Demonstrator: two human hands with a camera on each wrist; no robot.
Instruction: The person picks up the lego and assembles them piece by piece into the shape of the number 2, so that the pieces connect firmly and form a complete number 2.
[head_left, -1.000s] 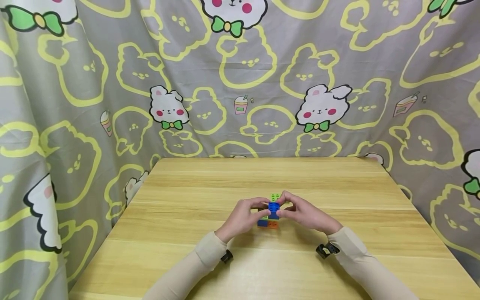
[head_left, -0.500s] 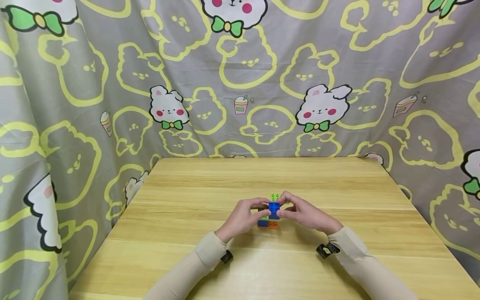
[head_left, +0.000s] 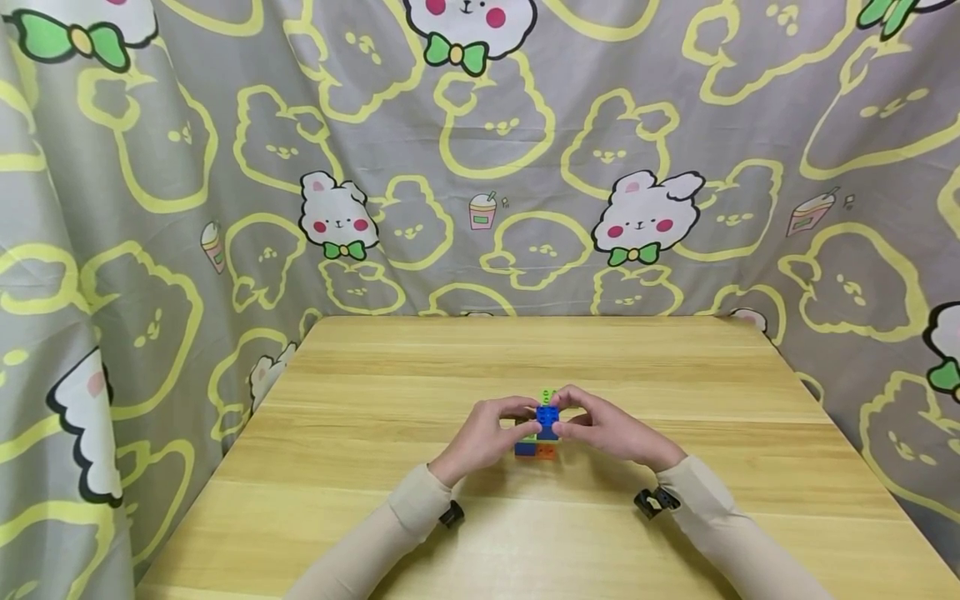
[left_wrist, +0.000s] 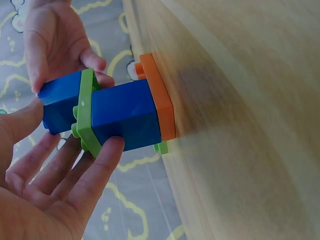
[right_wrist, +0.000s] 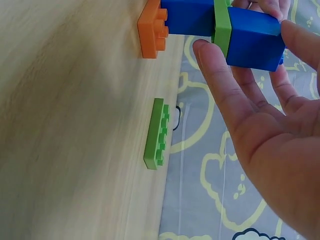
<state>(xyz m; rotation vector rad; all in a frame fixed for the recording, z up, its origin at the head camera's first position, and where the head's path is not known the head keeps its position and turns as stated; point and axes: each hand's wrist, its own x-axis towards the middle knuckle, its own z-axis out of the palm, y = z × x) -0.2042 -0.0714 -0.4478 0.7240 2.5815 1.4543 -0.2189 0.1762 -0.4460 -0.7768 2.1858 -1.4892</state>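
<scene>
A small stack of toy building blocks stands on the wooden table. An orange plate (left_wrist: 159,97) forms its base, with a lower blue brick (left_wrist: 127,112) on one end. Over that lies a green plate (left_wrist: 85,112), which carries an upper blue brick (left_wrist: 61,100) on its other end. My left hand (head_left: 482,435) pinches the upper blue brick from the left, its other fingers spread beside the stack. From the right, my right hand (head_left: 621,431) holds the same brick between thumb and fingers. One right fingertip (right_wrist: 204,47) is close by the green plate.
A loose green plate (right_wrist: 155,135) lies studs up on the table (head_left: 390,367), behind the stack and partly hidden by the right hand in the head view. A patterned grey curtain (head_left: 480,242) hangs around the table's back and sides.
Both hands stay on the upper blue brick. The right hand's fingers have shifted very slightly and now cover more of the loose green plate behind.
</scene>
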